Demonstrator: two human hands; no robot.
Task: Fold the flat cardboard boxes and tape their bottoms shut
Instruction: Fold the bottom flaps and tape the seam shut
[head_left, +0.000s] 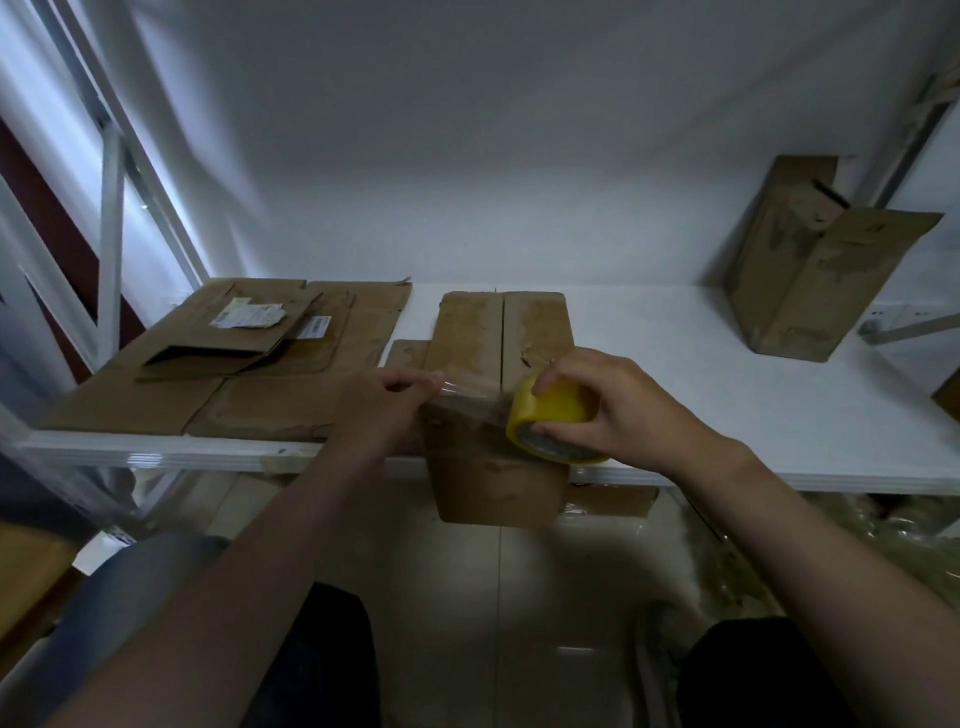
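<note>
Two hands work over one folded brown cardboard box (498, 364), which lies bottom-up at the middle of the white table (727, 374), its near end hanging off the table's front edge toward 6 o'clock. That overhang probably gives room to wrap tape over the end. The right hand (613, 410) grips a yellow roll of clear packing tape (550, 421), thumb beneath and fingers curled over its rim, at about 3 o'clock from the box's centre seam. The left hand (384, 395), at 9 o'clock from the roll, pinches the free end of the clear tape strip (467, 392), which is stretched taut above the flaps, apparently to keep it from sticking to itself before laying it.

The box's two bottom flaps meet along a dark seam running from 12 to 6 o'clock; the surface is scuffed, with torn paper patches. Flat brown cardboard sheets (234, 358) wait at 9 o'clock; an upright brown cardboard box (810, 270) stands at 2 o'clock.
</note>
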